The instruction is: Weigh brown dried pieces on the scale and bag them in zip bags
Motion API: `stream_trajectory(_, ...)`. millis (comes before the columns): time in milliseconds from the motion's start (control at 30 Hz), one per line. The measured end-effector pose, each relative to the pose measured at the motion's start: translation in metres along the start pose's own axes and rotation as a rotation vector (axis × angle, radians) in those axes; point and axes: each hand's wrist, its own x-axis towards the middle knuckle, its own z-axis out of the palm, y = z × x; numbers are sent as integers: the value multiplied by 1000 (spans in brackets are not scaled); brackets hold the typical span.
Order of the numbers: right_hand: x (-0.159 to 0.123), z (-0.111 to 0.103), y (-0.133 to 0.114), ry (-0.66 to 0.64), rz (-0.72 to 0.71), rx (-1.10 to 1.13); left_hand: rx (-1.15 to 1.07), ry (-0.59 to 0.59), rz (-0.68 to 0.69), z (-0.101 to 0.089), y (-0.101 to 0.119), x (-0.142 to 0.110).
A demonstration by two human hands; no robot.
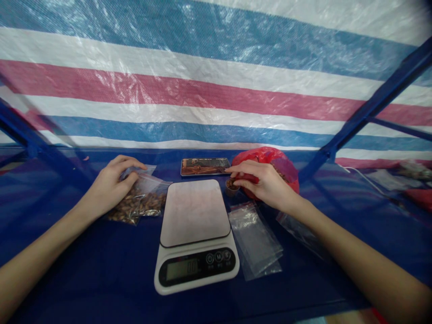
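Note:
My left hand (113,186) is at the left, fingers curled around the clear top of a zip-lock bag (126,209) of brown, nut-like pieces. Beside it lies another filled zip-lock bag (151,204). Right of centre, the thumb and index finger of my right hand (263,182) close on a small cup (231,189) holding brown pieces. Behind that hand an open red plastic bag (270,155) contains more brown pieces, partly hidden. Between my hands stands a white kitchen scale (195,213), its plate bare and its display seeming to read zero.
A phone (205,166) lies behind the scale, its screen lit. Flat empty zip-lock bags (256,240) lie right of the scale, and more clear plastic (300,231) is under my right forearm. Blue metal bars (364,108) flank the blue tabletop (84,279). Striped sheeting (189,90) hangs behind.

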Motion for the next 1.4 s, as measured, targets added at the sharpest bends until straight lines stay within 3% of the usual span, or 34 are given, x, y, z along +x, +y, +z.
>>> stream_trajectory(533, 1, -5, -8, -4, 3, 72, -2, 5, 3, 0, 0, 0)
stream_trajectory(700, 3, -9, -8, -63, 0, 129, -5, 2, 2, 0, 0, 0)
stream_trajectory(867, 6, -18, -5, 35, 10, 43, -9, -5, 1, 0, 0, 0)
stream_trajectory(1033, 1, -44, 23, 246, 249, -175, -8, 7, -3, 1, -1, 0)
stream_trajectory(1100, -8, -52, 44, 256, 343, -285, -5, 8, -1, 1, 0, 0)
stream_trajectory(1233, -25, -53, 80, 70, 391, -367, -1, 6, 2, 0, 2, 0)
stream_trajectory(1333, -29, -43, 90, -58, 360, -333, -10, 3, -5, 0, 2, -1)
stream_trajectory(1400, -28, -38, 90, -73, 366, -342, -15, 3, -4, 1, 1, -1)
